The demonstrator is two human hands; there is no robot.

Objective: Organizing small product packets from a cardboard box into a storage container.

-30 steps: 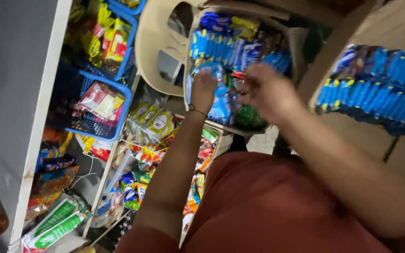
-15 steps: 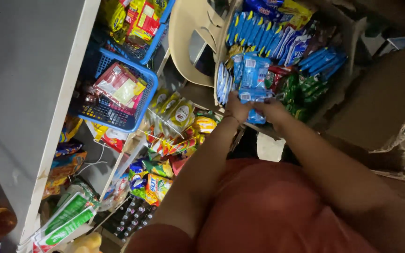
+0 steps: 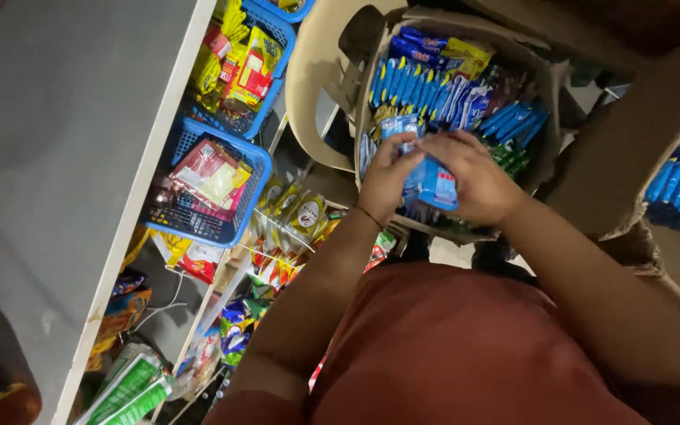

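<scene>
- Left hand (image 3: 387,177) and right hand (image 3: 474,177), fingers curled shut around a stack of glossy blue plastic snack packets (image 3: 433,182), held between both hands just above the open brown cardboard box (image 3: 552,102).
- Box packed with upright blue packets, some yellow and green ones.
- Cream plastic chair (image 3: 312,86) beside the box.
- Blue plastic mesh baskets (image 3: 238,228) on the left, holding red and yellow snack packs.

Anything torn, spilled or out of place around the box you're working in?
Nothing spilled. Both hands, left hand and right hand, hold blue packets over the cardboard box. The box walls look bent and worn, and its packets lie jumbled in mixed directions rather than in neat rows.
</scene>
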